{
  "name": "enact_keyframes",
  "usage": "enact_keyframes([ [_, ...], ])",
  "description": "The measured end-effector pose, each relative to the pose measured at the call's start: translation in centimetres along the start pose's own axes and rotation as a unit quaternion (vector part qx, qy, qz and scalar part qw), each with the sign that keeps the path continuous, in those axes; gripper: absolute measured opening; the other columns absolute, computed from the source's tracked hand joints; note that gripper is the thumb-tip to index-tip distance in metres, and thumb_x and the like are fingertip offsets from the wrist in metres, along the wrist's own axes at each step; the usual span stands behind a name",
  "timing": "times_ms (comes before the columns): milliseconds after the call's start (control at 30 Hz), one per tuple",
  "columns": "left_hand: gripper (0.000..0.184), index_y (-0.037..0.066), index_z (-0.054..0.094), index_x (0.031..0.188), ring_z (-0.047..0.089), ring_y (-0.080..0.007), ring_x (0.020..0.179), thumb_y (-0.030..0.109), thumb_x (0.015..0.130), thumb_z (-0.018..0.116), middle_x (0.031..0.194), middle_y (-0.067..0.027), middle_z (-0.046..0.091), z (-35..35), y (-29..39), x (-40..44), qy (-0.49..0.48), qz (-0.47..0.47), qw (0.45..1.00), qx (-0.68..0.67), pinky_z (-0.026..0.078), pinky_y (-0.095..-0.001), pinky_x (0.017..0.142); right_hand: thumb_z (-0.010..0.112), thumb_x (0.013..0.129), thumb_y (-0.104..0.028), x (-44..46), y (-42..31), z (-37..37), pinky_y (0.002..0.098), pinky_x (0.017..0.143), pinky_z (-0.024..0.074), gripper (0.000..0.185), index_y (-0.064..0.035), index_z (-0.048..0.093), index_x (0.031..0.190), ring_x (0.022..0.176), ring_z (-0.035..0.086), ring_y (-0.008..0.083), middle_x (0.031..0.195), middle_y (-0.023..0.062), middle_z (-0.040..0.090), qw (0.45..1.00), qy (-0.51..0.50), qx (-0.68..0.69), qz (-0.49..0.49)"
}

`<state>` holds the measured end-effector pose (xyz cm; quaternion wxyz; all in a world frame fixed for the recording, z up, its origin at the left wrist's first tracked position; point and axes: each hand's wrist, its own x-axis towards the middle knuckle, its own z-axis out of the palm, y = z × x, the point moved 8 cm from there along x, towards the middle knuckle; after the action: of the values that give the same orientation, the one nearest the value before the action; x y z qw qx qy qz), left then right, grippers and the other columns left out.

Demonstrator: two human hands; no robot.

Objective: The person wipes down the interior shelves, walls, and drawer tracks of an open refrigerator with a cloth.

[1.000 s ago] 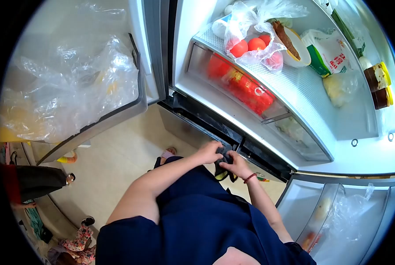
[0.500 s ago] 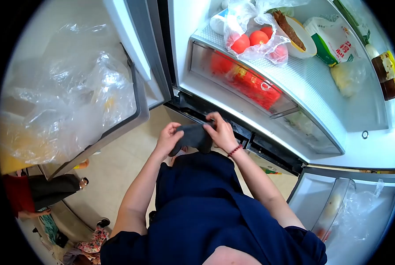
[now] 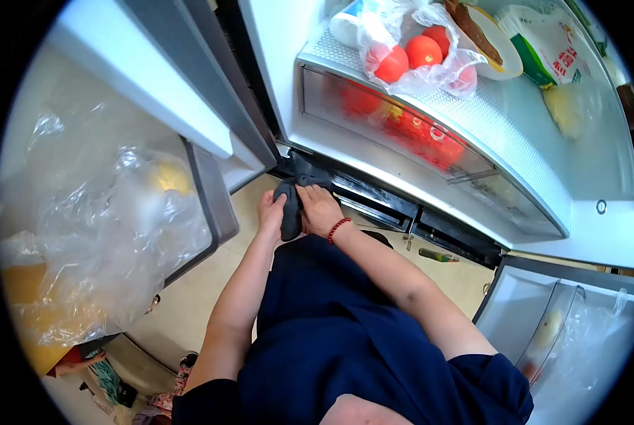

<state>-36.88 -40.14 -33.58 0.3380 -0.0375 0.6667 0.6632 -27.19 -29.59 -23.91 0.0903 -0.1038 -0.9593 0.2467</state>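
A dark grey cloth [image 3: 289, 221] is bunched at the lower front ledge [image 3: 374, 207] of an open fridge. My left hand [image 3: 270, 212] pinches its left side, the thumb lying over the fabric. On the cloth's upper right part, my right hand [image 3: 320, 211] has its fingers pressed together, pushing fabric against the left end of the ledge. A red beaded bracelet [image 3: 339, 228] circles the right wrist. Part of the cloth is hidden under the right fingers.
Above are tomatoes in a plastic bag [image 3: 423, 52], a plate [image 3: 510, 65] and a clear drawer [image 3: 388, 124]. At left, an open door's bin holds plastic bags [image 3: 119, 234]. Another open compartment [image 3: 505, 290] is at lower right. Other people show at lower left.
The cloth, earlier stretched between both hands, is now bunched against the ledge. My right hand has moved left and turned over onto it. The view has shifted slightly.
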Motion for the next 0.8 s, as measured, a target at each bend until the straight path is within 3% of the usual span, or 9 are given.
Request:
enact_keyframes([
  [133,0.021,0.000,0.056,0.112,0.063,-0.0152,0.090,0.002,0.092,0.061,0.099,-0.0092,0.067,0.9,0.5,0.3,-0.021,0.042,0.991,0.122,0.049,-0.0277,0.081,0.054,0.085,-0.013,0.4,0.6,1.7,0.0367,0.090,0.0475,0.044,0.0011,0.053,0.127,0.105,0.060,0.0272,0.106,0.0127,0.063,0.991,-0.003,-0.130,0.027],
  [233,0.025,-0.001,0.056,0.114,0.064,-0.0169,0.092,0.001,0.090,0.062,0.101,-0.0110,0.067,4.0,-0.6,0.2,-0.113,0.082,0.973,0.185,0.049,-0.0293,0.083,0.055,0.085,-0.013,-1.5,2.0,0.6,0.0382,0.085,0.0488,0.041,0.0000,0.055,0.124,0.100,0.062,0.0260,0.102,0.0101,0.064,0.986,-0.031,-0.147,0.074],
  [267,0.027,-0.001,0.057,0.114,0.065,-0.0185,0.091,0.001,0.088,0.063,0.100,-0.0130,0.068,5.3,-1.3,-0.1,-0.130,0.103,0.965,0.203,0.050,-0.0309,0.081,0.058,0.084,-0.013,-2.8,2.5,-0.4,0.0395,0.081,0.0492,0.038,-0.0020,0.057,0.120,0.095,0.064,0.0255,0.097,0.0089,0.066,0.986,0.008,-0.152,0.072],
  [300,0.028,-0.002,0.059,0.113,0.068,-0.0239,0.088,0.005,0.087,0.065,0.099,-0.0167,0.070,6.7,-2.3,-0.5,-0.145,0.130,0.955,0.222,0.052,-0.0342,0.080,0.059,0.083,-0.013,-4.2,3.6,-0.9,0.0396,0.081,0.0491,0.038,-0.0029,0.057,0.119,0.095,0.065,0.0253,0.096,0.0089,0.066,0.984,0.003,-0.153,0.096],
  [367,0.027,-0.001,0.057,0.117,0.065,-0.0173,0.093,0.000,0.090,0.061,0.105,-0.0109,0.069,9.7,-4.9,-1.6,-0.196,0.126,0.928,0.292,0.051,-0.0303,0.082,0.061,0.081,-0.012,-7.2,5.6,-1.8,0.0398,0.080,0.0489,0.036,-0.0048,0.058,0.117,0.095,0.065,0.0250,0.096,0.0091,0.067,0.979,-0.006,-0.150,0.137],
  [467,0.016,-0.002,0.061,0.105,0.065,-0.0150,0.088,0.002,0.089,0.062,0.097,-0.0109,0.070,13.6,-8.6,-3.7,-0.254,0.120,0.915,0.290,0.051,-0.0302,0.079,0.055,0.085,-0.013,-12.3,8.5,-4.8,0.0390,0.075,0.0487,0.018,-0.0115,0.061,0.103,0.085,0.068,0.0228,0.085,0.0066,0.068,0.972,0.031,-0.167,0.165],
  [567,0.012,0.000,0.062,0.101,0.063,-0.0117,0.083,0.005,0.090,0.063,0.091,-0.0070,0.069,17.5,-5.0,-8.5,-0.354,0.062,0.900,0.247,0.051,-0.0278,0.074,0.061,0.080,-0.011,-15.6,11.0,-7.8,0.0405,0.072,0.0510,0.016,-0.0117,0.063,0.097,0.076,0.067,0.0293,0.082,0.0097,0.068,0.959,0.015,-0.125,0.255],
  [667,0.020,-0.001,0.064,0.101,0.067,-0.0158,0.082,0.011,0.086,0.069,0.090,-0.0115,0.071,18.7,-1.1,-9.8,-0.367,0.099,0.896,0.230,0.052,-0.0312,0.076,0.063,0.079,-0.010,-17.0,8.1,-13.4,0.0423,0.074,0.0521,0.017,-0.0099,0.062,0.096,0.088,0.065,0.0295,0.085,0.0092,0.066,0.949,0.116,-0.034,0.290],
  [800,0.022,0.000,0.065,0.103,0.067,-0.0269,0.088,0.012,0.085,0.070,0.092,-0.0141,0.069,19.0,8.9,-11.3,-0.276,0.317,0.860,0.289,0.051,-0.0363,0.081,0.063,0.078,-0.004,-15.1,5.0,-18.6,0.0401,0.073,0.0510,0.023,-0.0088,0.061,0.101,0.090,0.061,0.0286,0.097,0.0083,0.063,0.939,0.262,-0.032,0.220],
])
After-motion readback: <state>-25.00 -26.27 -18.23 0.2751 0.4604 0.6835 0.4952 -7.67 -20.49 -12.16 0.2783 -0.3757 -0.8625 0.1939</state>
